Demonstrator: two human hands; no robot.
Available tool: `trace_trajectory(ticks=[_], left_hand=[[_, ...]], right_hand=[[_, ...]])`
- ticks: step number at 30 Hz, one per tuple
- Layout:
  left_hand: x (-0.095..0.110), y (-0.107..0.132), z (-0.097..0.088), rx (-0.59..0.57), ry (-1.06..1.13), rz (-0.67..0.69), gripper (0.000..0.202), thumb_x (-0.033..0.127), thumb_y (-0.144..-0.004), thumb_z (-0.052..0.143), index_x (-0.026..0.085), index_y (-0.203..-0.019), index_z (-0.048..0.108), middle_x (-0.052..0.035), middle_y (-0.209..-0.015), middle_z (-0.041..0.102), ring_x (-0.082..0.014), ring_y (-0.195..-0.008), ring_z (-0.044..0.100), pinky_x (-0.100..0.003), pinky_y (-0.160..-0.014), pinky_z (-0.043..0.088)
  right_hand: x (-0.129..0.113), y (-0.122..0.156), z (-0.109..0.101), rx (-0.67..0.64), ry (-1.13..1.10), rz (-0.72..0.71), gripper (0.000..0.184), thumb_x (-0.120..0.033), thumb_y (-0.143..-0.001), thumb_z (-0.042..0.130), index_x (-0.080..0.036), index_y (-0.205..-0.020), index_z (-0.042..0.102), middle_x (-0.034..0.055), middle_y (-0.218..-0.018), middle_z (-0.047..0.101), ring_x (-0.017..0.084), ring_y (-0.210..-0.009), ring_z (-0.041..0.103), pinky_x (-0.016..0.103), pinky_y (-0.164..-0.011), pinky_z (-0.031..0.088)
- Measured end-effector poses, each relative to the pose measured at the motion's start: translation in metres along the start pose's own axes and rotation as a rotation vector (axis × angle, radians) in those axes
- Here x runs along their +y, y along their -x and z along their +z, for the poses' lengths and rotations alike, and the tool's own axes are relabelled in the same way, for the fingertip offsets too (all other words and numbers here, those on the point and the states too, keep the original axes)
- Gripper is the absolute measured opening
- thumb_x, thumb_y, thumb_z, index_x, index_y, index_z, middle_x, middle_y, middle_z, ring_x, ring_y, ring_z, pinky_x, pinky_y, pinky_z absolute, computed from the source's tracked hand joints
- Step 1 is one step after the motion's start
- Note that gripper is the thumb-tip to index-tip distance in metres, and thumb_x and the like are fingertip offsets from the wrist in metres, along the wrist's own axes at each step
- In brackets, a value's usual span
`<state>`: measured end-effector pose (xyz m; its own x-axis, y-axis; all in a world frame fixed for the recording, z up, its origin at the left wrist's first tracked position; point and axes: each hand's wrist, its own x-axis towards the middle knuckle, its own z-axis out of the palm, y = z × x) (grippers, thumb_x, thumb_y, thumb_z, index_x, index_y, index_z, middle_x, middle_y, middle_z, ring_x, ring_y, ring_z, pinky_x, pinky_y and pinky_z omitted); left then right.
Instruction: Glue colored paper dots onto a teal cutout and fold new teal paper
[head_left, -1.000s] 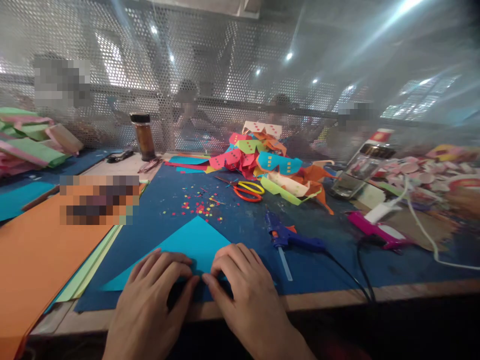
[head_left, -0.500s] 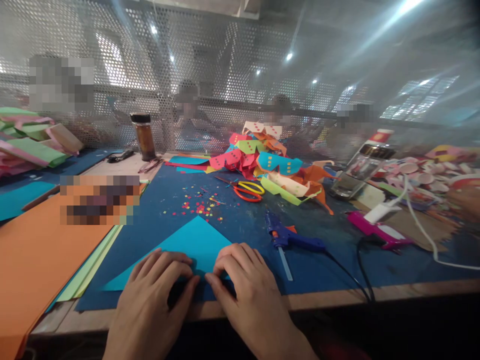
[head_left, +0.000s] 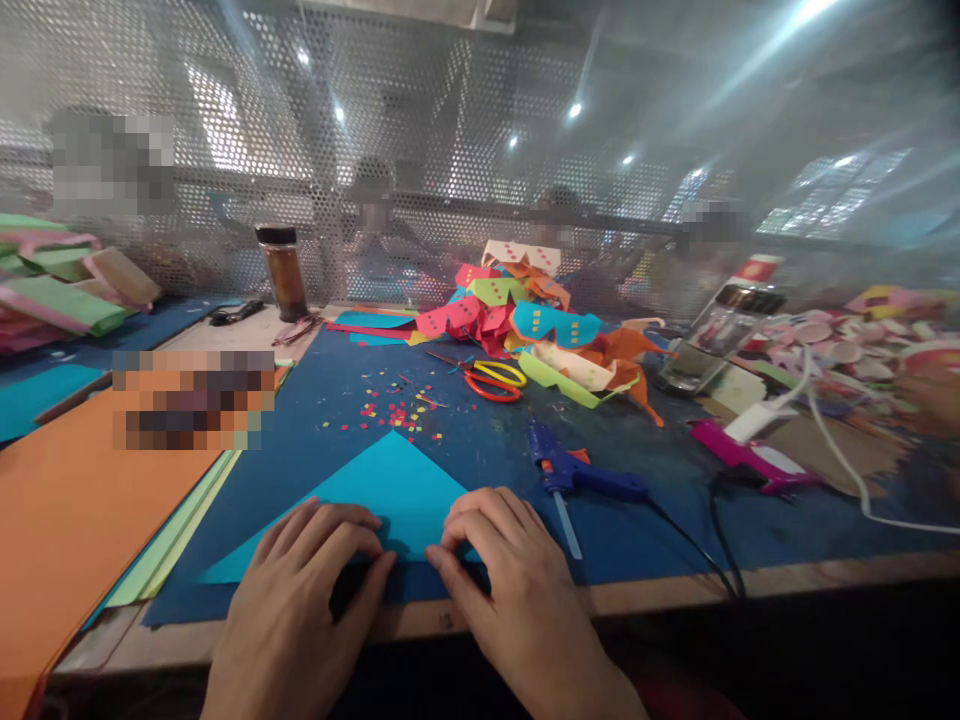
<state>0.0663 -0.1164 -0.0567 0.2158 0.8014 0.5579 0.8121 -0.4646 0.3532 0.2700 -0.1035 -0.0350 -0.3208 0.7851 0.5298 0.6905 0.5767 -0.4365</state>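
A sheet of blue paper [head_left: 405,490], folded into a triangle, lies on the dark blue mat with its peak pointing away from me. Along its near folded edge, my left hand [head_left: 307,580] pinches the paper left of the middle, thumb below and fingers on top. My right hand [head_left: 517,575] pinches the same edge to the right of the middle. Both hands partly cover the triangle's lower corners. Beyond the peak lie tiny red and yellow paper bits [head_left: 394,410]. To the right of my right hand rests a blue glue gun [head_left: 585,475] with a glue stick poking out.
Scissors [head_left: 491,378] with red and yellow handles lie before a pile of paper glasses [head_left: 555,325]. Orange sheets [head_left: 67,520] are stacked at left. A dark jar [head_left: 283,275], a tilted glass bottle [head_left: 712,335] and a magenta power strip [head_left: 754,455] with cords stand around the mat.
My right hand has slid a little to the right along the folded edge. My left hand stays in nearly the same place, and the view has shifted slightly.
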Motion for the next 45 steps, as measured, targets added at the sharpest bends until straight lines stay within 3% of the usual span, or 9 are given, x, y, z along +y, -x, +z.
trace_trajectory(ticks=[28,45], left_hand=[[0.005,-0.002,-0.001,0.016,0.043,-0.045,0.015,0.036,-0.094,0.058,0.026,-0.084,0.063,-0.0017,-0.099,0.072,-0.0264,-0.098,0.064,-0.043,-0.089,0.044],[0.006,-0.001,-0.001,0.017,0.039,-0.05,0.016,0.037,-0.094,0.058,0.026,-0.084,0.063,-0.0009,-0.098,0.072,-0.0259,-0.098,0.063,-0.042,-0.089,0.043]], right_hand=[[0.016,0.011,-0.014,0.047,0.037,0.015,0.017,-0.014,-0.089,0.066,-0.021,-0.082,0.054,0.0014,-0.09,0.062,0.02,-0.085,0.057,0.033,-0.074,0.043],[0.025,0.019,-0.021,0.133,0.193,-0.001,0.019,-0.03,-0.095,0.063,-0.022,-0.079,0.055,0.0003,-0.087,0.064,0.02,-0.084,0.058,0.035,-0.079,0.035]])
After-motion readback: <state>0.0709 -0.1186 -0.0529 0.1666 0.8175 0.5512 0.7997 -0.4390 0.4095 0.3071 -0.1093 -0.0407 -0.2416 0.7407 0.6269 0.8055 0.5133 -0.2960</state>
